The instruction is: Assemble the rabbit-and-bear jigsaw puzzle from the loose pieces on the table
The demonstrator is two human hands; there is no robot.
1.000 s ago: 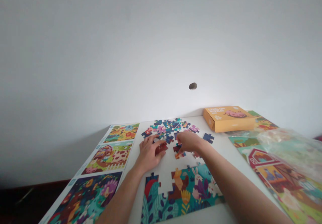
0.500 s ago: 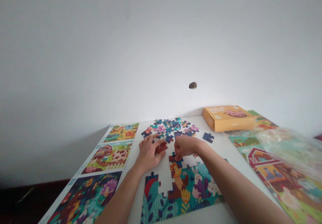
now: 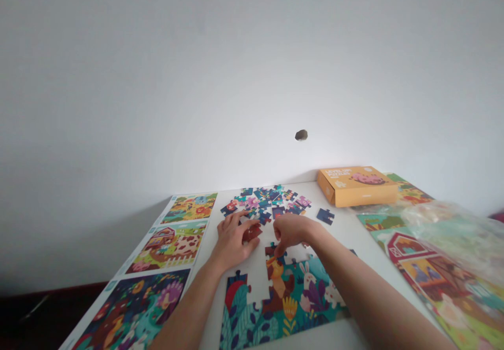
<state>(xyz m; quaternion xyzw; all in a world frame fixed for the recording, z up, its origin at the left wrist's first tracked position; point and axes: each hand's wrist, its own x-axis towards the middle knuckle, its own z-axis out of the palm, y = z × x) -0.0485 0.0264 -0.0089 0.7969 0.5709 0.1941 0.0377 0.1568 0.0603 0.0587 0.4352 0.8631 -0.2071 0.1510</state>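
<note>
A partly joined jigsaw puzzle [image 3: 289,300] lies on the white table, showing rabbits, leaves and a brown animal. My right hand [image 3: 293,229] is over its upper edge, fingers curled, a fingertip pressing on a dark puzzle piece [image 3: 271,251] there. To the left, my left hand [image 3: 235,241] rests on the table, thumb and fingers around a reddish-brown puzzle piece [image 3: 252,233]. Behind both hands lies a heap of loose puzzle pieces [image 3: 268,197], and one dark blue piece [image 3: 325,215] sits apart to the right.
Printed picture sheets [image 3: 167,245] line the table's left side. An orange puzzle box [image 3: 358,186] stands at the back right by the wall. In front of it, clear plastic wrapping [image 3: 452,224] covers part of a farm picture [image 3: 429,274].
My right hand's fingertip has moved slightly and pushes down on the dark piece at the puzzle's upper edge. My left hand stays nearly where it was.
</note>
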